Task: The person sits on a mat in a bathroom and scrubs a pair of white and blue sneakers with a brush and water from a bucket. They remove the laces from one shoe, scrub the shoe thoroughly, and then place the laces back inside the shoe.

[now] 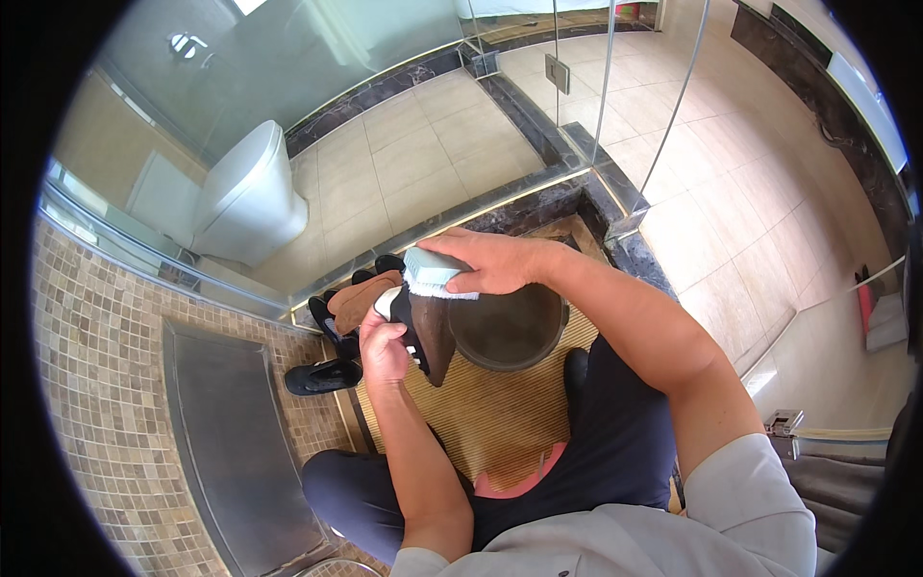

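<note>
My left hand (383, 351) is closed round a dark shoe (435, 341) with a brownish face and a pale part near its upper end. My right hand (495, 262) grips a light-blue scrub brush (435, 265), its white bristles down at the upper end of the shoe. Bristles and shoe look to be touching. Just right of the shoe stands a round dark-grey basin (550, 358), with murky water (510, 322) in it. A black shoe (322, 377) lies left of my left hand, and several more black and tan shoes (361, 303) are bunched beyond it.
A ridged straw-coloured mat (510, 404) lies under the basin. Dark stone curbs (567, 188) and glass panels border this spot. A white toilet (252, 197) stands at far left. A dark panel (236, 423) adjoins the mosaic tiles. Something pink (524, 478) shows between my legs.
</note>
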The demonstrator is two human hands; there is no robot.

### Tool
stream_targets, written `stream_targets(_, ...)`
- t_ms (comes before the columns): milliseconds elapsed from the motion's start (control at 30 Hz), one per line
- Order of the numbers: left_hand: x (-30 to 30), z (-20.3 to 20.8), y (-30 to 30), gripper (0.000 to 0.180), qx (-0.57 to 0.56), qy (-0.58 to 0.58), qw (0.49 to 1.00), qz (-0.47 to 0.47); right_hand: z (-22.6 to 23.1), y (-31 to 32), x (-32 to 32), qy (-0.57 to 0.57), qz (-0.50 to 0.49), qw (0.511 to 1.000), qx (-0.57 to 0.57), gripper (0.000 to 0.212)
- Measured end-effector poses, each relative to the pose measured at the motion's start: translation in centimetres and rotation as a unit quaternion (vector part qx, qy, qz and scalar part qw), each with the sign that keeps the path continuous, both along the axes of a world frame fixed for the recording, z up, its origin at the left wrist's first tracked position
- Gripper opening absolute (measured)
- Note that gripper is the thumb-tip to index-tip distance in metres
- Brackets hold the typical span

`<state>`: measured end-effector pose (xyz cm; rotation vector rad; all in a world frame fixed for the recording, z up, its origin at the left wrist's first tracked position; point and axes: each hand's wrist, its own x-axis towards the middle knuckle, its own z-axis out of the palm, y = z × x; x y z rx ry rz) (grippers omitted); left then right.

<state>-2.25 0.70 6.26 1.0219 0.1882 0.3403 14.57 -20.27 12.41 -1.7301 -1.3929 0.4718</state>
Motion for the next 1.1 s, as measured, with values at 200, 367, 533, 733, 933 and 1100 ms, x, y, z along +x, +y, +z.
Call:
stream_targets(200,-0.1,-0.8,-0.1,0.064,-0.161,-0.087,0.983,-0.015,0.9,-0.2,0.2,0.2,0.038,0.979,-0.021,0.067)
stream_targets(367,0.4,-1.7,1.0,0.077,-0.199,-0.162,0.965,0.058,-1.0,0.3,-0.6,0.08,0.03,0.995,-0.042,0.067)
stream_targets(533,-0.7,-2.1,3.1,0.051,-0.32,-0.228,0.919,-0.014,-2.4,-0.1,-1.2,0.04,0.034,0.992,-0.116,0.065)
stream_targets(733,-1.5,-4.7,6.6,0.04,-0.428,-0.101,0.866,0.239,-5.2,0.0,-0.8,0.009,-0.059,0.97,-0.235,0.058)
stream_targets(933,-0.9,-5.5,8.0,0.035,-0.473,-0.063,0.78,0.404,-8.2,2.1,-3.0,0.51,-0.16,0.84,-0.096,0.048)
stream_targets(1100,-0.4,-8.2,7.8,0.037,-0.458,-0.137,0.783,0.397,-7.1,4.2,-5.0,0.638,-0.198,0.739,0.089,0.043)
